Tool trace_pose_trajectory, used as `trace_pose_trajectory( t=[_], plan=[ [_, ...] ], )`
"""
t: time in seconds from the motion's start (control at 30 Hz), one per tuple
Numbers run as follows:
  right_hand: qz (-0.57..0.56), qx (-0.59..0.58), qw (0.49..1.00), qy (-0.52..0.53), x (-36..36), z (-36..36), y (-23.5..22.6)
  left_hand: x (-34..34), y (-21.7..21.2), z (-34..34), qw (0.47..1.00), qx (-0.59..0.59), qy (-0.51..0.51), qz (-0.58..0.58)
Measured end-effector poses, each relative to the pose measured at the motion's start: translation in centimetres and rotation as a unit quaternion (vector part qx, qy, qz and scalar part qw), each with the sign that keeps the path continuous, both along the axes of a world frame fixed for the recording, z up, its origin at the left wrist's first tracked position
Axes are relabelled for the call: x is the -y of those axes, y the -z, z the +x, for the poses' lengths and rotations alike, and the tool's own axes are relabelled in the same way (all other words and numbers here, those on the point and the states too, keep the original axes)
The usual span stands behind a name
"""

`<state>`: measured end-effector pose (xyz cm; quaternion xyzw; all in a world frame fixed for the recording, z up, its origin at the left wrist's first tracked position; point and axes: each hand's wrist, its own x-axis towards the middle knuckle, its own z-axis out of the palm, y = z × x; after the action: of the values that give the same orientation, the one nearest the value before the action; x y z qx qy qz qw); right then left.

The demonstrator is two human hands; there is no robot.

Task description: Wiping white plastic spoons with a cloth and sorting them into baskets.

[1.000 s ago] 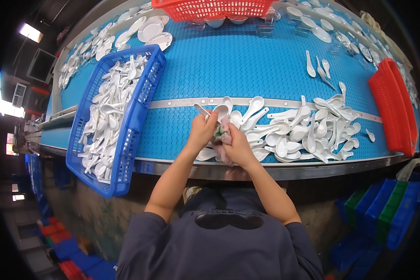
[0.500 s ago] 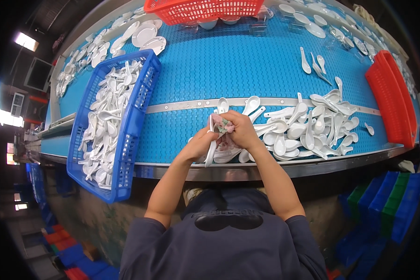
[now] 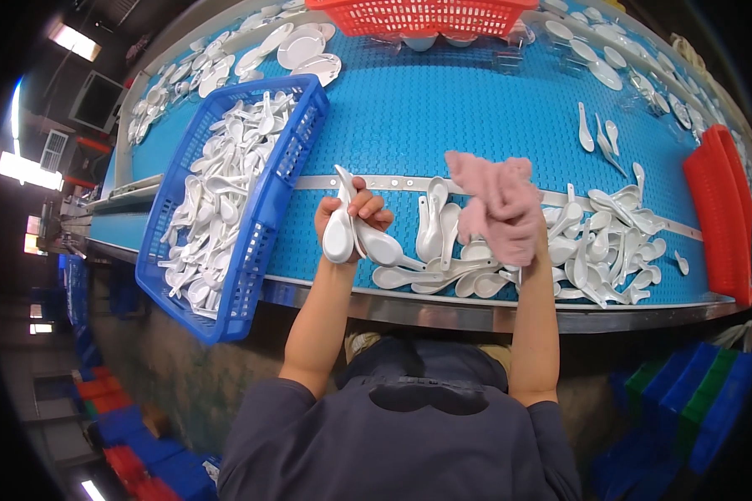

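Near the front of the blue belt, my left hand (image 3: 369, 207) is closed around a few white soup spoons (image 3: 338, 238), bowls hanging down. To its right a crumpled pink cloth (image 3: 500, 213) is held up by my right hand (image 3: 541, 244), whose fingers are mostly hidden behind it. Below and beyond the cloth lies a heap of white spoons (image 3: 597, 263); several more rest between my two hands. On the left stands a blue plastic basket (image 3: 313, 125) full of similar spoons (image 3: 226, 184).
The blue textured belt (image 3: 451, 100) has a metal strip (image 3: 397, 182) across it and a metal front edge (image 3: 443, 313). A red basket (image 3: 426, 18) stands at the far side, upright red baskets (image 3: 718, 217) at the right. White plates (image 3: 301, 48) lie at the back left.
My hands have moved apart: the left now shows its spoons beside the blue basket, the right has carried the cloth to the right. The whole view has shifted rightward.
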<state>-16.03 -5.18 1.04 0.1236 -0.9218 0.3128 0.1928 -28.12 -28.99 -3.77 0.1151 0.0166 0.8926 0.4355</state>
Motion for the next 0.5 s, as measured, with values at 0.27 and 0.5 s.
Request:
trace_pose_trajectory(
  t=[0.27,0.5],
  plan=[
    [-0.128,-0.071,0.989,0.018,13.7,-1.0,5.0,-0.6,0.4,-0.2,0.990,-0.012,-0.133,-0.041],
    [-0.223,-0.001,0.973,0.055,8.9,1.3,7.2,14.0,-5.4,-9.0,0.867,-0.200,-0.401,-0.217]
  ],
)
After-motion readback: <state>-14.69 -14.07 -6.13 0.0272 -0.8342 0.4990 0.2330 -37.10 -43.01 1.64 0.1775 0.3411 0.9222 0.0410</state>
